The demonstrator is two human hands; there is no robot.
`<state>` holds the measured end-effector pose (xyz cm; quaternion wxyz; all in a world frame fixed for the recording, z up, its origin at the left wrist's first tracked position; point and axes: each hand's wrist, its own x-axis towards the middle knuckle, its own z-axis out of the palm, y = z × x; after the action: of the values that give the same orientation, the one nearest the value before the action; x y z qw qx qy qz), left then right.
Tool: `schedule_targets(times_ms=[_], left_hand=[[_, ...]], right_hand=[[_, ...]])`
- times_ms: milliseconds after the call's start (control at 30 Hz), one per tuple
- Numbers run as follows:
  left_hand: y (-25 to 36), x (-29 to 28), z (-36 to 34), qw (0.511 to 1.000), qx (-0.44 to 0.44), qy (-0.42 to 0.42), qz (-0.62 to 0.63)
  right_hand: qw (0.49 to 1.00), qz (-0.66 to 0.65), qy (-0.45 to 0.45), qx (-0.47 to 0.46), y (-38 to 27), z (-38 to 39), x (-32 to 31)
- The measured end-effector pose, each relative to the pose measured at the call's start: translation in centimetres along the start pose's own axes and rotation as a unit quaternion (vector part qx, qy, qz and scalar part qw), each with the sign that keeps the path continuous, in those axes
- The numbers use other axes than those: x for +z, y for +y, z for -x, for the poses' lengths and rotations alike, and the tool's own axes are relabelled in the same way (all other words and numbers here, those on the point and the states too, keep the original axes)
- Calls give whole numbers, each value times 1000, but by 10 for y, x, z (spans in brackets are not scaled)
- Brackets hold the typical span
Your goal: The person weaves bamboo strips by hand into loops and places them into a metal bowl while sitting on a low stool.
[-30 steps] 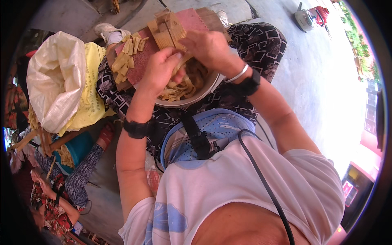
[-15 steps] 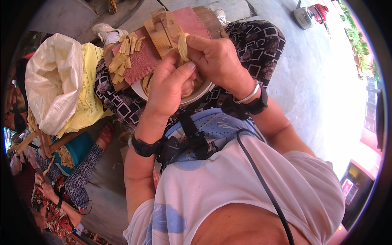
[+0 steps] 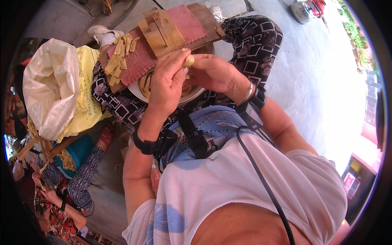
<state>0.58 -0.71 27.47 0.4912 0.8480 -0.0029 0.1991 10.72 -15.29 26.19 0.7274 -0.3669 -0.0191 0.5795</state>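
Between my two hands is a small pale-yellow roll [image 3: 188, 61] of wound strip, its coils showing at the fingertips. My left hand [image 3: 164, 83] pinches it from the left, thumb and fingers closed. From the right, the thumb and fingers of my right hand [image 3: 214, 73] close on it too. Beneath them is a round pale basin [image 3: 195, 97] holding more yellowish strips [image 3: 145, 83], partly hidden by my left hand. Beyond lies a wooden board [image 3: 214, 26] covered with a pinkish-red textured mat [image 3: 136, 67]. On the mat sit a slotted wooden block [image 3: 161, 33] and a pile of flat yellowish pieces [image 3: 120, 57].
A white woven sack [image 3: 51, 90] and yellow bag [image 3: 88, 94] stand at left. Below them, a co-worker's hand [image 3: 51, 196] is beside a teal tub [image 3: 79, 153] of strips. A metal kettle [image 3: 301, 13] sits on the floor at far right.
The strip, looped loosely upward before, is now a compact roll at my fingertips. My right hand has lowered and turned, and my left fingers now reach over the top.
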Motion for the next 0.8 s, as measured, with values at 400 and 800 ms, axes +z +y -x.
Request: schedule_targets(times_ms=[400,800], left_hand=[[18,1,-31,986,-108,15,-125],[26,-1,16,817,-395,6,419]], right_hand=[[764,541,121,-331,-13,-9,8],[870,286,207,-343,-11,-4,6]])
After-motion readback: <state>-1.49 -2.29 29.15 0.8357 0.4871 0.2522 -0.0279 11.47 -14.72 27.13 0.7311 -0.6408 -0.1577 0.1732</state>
